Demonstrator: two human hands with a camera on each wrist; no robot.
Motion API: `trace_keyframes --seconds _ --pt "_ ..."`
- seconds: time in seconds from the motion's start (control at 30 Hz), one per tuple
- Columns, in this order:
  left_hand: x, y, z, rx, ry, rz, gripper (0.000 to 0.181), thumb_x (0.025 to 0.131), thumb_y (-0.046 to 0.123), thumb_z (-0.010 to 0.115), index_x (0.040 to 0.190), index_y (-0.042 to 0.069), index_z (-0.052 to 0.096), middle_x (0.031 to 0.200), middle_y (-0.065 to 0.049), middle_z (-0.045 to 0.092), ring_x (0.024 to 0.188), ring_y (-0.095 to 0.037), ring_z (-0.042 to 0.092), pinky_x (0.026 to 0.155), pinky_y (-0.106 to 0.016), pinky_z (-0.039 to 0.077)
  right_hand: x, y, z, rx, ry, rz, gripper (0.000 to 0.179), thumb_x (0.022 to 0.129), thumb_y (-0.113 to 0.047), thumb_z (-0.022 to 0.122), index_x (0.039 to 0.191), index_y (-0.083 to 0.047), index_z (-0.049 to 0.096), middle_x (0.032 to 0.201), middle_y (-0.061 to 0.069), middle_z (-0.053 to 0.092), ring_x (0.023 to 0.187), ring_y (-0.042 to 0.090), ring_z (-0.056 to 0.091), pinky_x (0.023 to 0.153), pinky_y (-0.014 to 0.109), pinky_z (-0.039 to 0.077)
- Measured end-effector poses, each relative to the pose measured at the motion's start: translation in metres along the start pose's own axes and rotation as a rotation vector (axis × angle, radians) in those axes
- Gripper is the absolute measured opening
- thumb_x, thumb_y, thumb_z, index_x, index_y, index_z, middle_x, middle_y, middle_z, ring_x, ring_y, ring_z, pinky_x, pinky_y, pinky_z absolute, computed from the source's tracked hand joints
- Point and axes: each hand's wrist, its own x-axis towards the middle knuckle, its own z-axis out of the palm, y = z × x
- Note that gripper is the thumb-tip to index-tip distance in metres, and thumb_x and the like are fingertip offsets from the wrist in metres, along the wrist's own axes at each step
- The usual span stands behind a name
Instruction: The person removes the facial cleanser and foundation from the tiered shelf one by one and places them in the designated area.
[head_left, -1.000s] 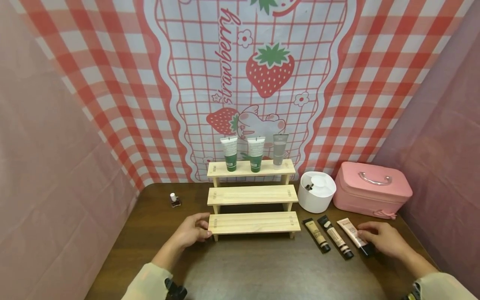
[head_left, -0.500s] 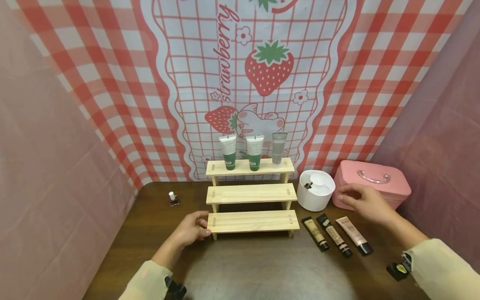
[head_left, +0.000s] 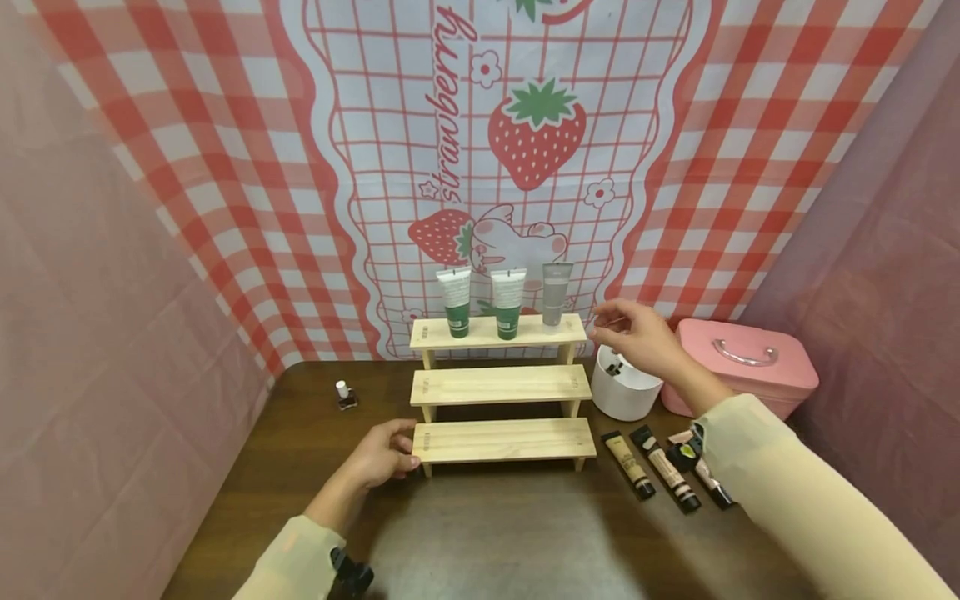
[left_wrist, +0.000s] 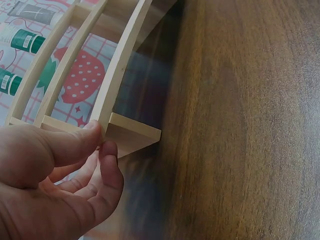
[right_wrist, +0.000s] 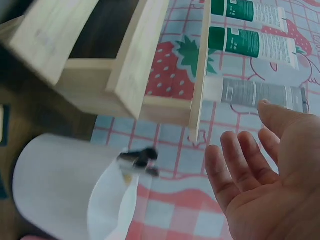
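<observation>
My left hand [head_left: 381,454] grips the left end of the lowest tier of a three-tier wooden display shelf [head_left: 502,439]; in the left wrist view the thumb lies on top and fingers curl below. Two white-and-green squeeze tubes [head_left: 455,302] and a grey squeeze tube [head_left: 555,293] stand on their caps on the top tier. Just right of that tier my right hand [head_left: 641,337] is in the air, holding nothing. In the right wrist view its thumb and fingers are apart, close to the grey tube [right_wrist: 260,94] but not around it.
A white round container [head_left: 624,392] with small dark items stands right of the shelf, beside a pink case [head_left: 750,358]. Several makeup tubes [head_left: 630,467] lie in front, one partly hidden by the right arm. A nail polish bottle [head_left: 346,396] stands at left on the wooden table [head_left: 480,533].
My right hand has left the rightmost makeup tube and moved up and leftward, past the pink case, toward the shelf's top tier. The left hand stays at the shelf's lower corner.
</observation>
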Motion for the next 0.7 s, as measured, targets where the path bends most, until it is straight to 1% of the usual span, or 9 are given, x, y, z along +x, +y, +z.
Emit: trace_keyframes --seconds 0.17,0.23,0.4,0.47,0.6,0.7 --pt "0.0 0.0 0.0 -0.007 0.001 -0.003 0.068 0.082 -0.015 0.072 0.145 -0.01 0.046 0.099 -0.021 0.064 0.072 -0.02 0.063 0.064 -0.039 0.059 0.021 -0.009 0.015 0.062 0.005 0.01 0.049 0.098 -0.025 0.071 0.139 -0.004 0.056 0.133 0.018 0.063 0.118 0.036 0.064 0.088 0.049 0.059" --pt "0.0 0.0 -0.001 -0.007 0.001 -0.005 0.068 0.082 -0.015 0.072 0.145 -0.011 0.046 0.099 -0.021 0.065 0.071 -0.02 0.063 0.063 -0.039 0.059 0.027 -0.013 0.02 0.083 0.006 0.014 0.053 0.097 -0.024 0.072 0.142 -0.004 0.054 0.139 0.017 0.06 0.122 0.035 0.063 0.091 0.051 0.058" --pt "0.0 0.001 -0.002 0.0 0.004 0.001 0.068 0.082 -0.015 0.073 0.145 -0.011 0.046 0.097 -0.02 0.066 0.07 -0.019 0.063 0.062 -0.038 0.058 0.038 -0.02 0.031 0.133 0.016 0.025 0.058 0.097 -0.024 0.073 0.146 -0.004 0.049 0.143 0.017 0.056 0.127 0.035 0.061 0.095 0.051 0.057" --pt "0.0 0.001 -0.002 -0.001 0.005 0.006 0.069 0.082 -0.015 0.073 0.145 -0.012 0.046 0.096 -0.02 0.066 0.069 -0.019 0.063 0.061 -0.037 0.058 0.04 -0.022 0.034 0.14 0.03 0.038 0.059 0.096 -0.025 0.073 0.146 -0.005 0.049 0.142 0.017 0.057 0.127 0.035 0.061 0.095 0.051 0.057" --pt "0.0 0.003 -0.001 0.008 0.004 0.017 0.069 0.082 -0.016 0.072 0.145 -0.013 0.044 0.094 -0.02 0.065 0.068 -0.018 0.063 0.059 -0.035 0.057 0.042 -0.026 0.039 0.121 0.065 0.056 0.059 0.096 -0.027 0.073 0.146 -0.006 0.048 0.139 0.017 0.058 0.126 0.035 0.061 0.096 0.051 0.057" --pt "-0.001 0.004 0.0 0.004 0.008 0.01 0.069 0.082 -0.016 0.071 0.145 -0.013 0.044 0.093 -0.019 0.065 0.067 -0.018 0.062 0.059 -0.034 0.057 0.043 -0.027 0.041 0.111 0.092 0.063 0.056 0.097 -0.027 0.072 0.144 -0.005 0.049 0.135 0.018 0.06 0.123 0.036 0.062 0.095 0.051 0.057"
